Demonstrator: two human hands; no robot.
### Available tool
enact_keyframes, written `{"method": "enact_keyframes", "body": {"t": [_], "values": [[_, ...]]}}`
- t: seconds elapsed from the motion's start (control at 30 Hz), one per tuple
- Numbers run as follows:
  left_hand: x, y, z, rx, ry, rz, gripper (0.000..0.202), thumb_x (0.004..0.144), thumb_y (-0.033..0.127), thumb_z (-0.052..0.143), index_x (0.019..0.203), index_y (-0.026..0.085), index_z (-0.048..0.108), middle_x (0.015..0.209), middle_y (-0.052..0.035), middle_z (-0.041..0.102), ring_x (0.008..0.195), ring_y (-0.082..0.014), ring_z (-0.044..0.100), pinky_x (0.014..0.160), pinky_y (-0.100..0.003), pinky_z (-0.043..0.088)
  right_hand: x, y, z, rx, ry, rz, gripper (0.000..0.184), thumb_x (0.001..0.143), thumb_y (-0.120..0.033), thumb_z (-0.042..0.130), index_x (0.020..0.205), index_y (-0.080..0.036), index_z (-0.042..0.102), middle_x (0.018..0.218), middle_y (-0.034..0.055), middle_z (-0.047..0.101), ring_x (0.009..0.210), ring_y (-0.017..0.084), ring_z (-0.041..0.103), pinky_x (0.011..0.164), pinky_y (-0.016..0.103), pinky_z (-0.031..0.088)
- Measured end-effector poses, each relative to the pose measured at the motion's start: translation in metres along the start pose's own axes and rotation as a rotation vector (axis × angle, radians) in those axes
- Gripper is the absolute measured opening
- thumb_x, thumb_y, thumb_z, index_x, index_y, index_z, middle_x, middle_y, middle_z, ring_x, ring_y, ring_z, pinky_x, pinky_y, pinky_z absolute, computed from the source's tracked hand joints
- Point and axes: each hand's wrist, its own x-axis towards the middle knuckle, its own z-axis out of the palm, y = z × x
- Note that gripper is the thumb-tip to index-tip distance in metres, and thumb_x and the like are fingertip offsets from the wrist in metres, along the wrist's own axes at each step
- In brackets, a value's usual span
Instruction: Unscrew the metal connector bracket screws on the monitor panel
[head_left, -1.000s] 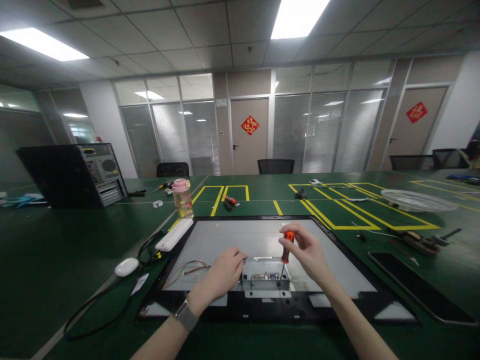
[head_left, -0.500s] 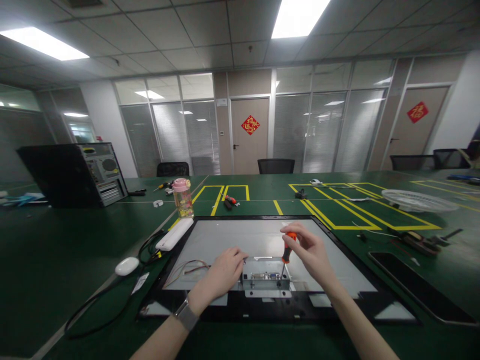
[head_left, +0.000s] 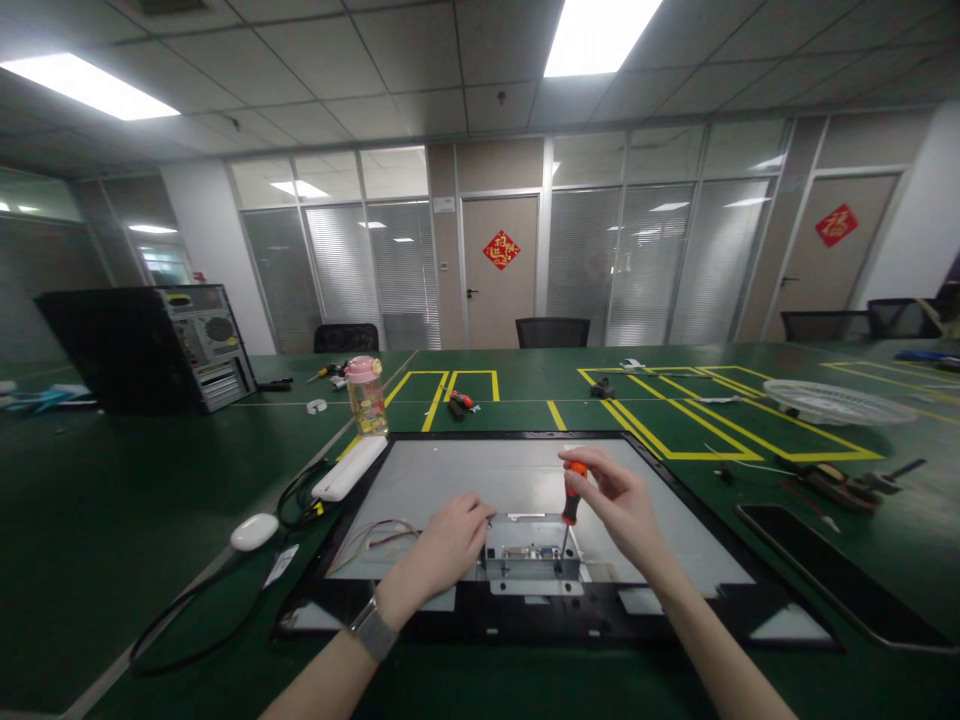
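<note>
The right hand (head_left: 622,505) has its grip clenched on the orange-handled screwdriver (head_left: 573,495), held near upright with its tip at the right end of the metal bracket (head_left: 531,565); the left hand (head_left: 446,545) lies loosely curled, grasping nothing, fingertips at the bracket's left edge. The bracket sits low on the monitor back panel (head_left: 450,480), flat on the desk (head_left: 112,520). Seemingly a screw is being worked: turning calls for a plumb shaft and a steady bracket.

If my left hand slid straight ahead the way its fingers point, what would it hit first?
Probably the metal bracket under the screwdriver; the fingertips of the left hand sit about at its corner, though depth is unclear.
</note>
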Motion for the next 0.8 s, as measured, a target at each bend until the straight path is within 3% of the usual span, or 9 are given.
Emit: {"method": "enact_keyframes", "body": {"t": [0.1,0.27,0.4,0.6,0.73,0.8], "values": [[0.0003,-0.0005,0.0002,-0.003,0.004,0.007,0.032,0.096,0.016,0.035,0.119,0.02,0.058,0.109,-0.0069,0.057,0.103,-0.0193,0.052,0.093,-0.032,0.042,0.0007,-0.0018,0.0,-0.025,-0.004,-0.024,0.015,0.08,-0.037,0.068,0.086,-0.025,0.074,0.085,0.0056,0.068,0.085,0.024,0.063,0.08,0.038,0.05],[0.0011,0.0008,-0.0005,0.007,-0.008,-0.01,0.033,0.096,0.015,0.035,0.118,0.02,0.059,0.107,-0.007,0.057,0.102,-0.0194,0.053,0.093,-0.032,0.042,-0.0009,-0.0036,-0.0022,0.073,-0.077,0.082,0.028,0.09,-0.038,0.052,0.103,-0.025,0.072,0.1,0.0076,0.073,0.094,0.026,0.066,0.085,0.041,0.05],[0.0008,0.0022,-0.0015,0.003,-0.011,-0.015,0.034,0.096,0.015,0.034,0.119,0.02,0.059,0.108,-0.0069,0.057,0.102,-0.0195,0.052,0.093,-0.032,0.042,-0.0012,-0.0034,-0.0024,0.064,-0.077,0.075,0.026,0.087,-0.038,0.059,0.105,-0.026,0.072,0.091,0.0065,0.074,0.086,0.025,0.067,0.079,0.039,0.051],[0.0002,0.0004,-0.0002,0.002,0.0,-0.011,0.033,0.097,0.016,0.035,0.119,0.021,0.059,0.108,-0.0066,0.057,0.103,-0.0196,0.052,0.092,-0.032,0.042,0.0011,-0.0053,0.0004,-0.001,-0.019,-0.025,0.015,0.076,-0.037,0.073,0.083,-0.024,0.074,0.072,0.0022,0.061,0.07,0.02,0.057,0.068,0.033,0.047],[0.0001,-0.0006,0.0008,-0.003,0.007,0.0,0.033,0.097,0.016,0.034,0.119,0.02,0.058,0.109,-0.0068,0.056,0.103,-0.0195,0.052,0.092,-0.031,0.042,0.0015,-0.0059,0.0002,0.059,-0.025,0.034,0.02,0.072,-0.04,0.076,0.068,-0.022,0.068,0.07,0.0015,0.057,0.069,0.019,0.055,0.065,0.032,0.046],[0.0,-0.0006,0.0008,0.0,0.008,0.005,0.033,0.097,0.016,0.034,0.119,0.02,0.058,0.108,-0.0069,0.057,0.103,-0.0195,0.053,0.092,-0.031,0.042,0.0007,-0.0049,-0.0008,0.115,-0.044,0.097,0.022,0.075,-0.043,0.073,0.069,-0.022,0.069,0.073,0.0027,0.06,0.072,0.02,0.057,0.065,0.032,0.046]]}}
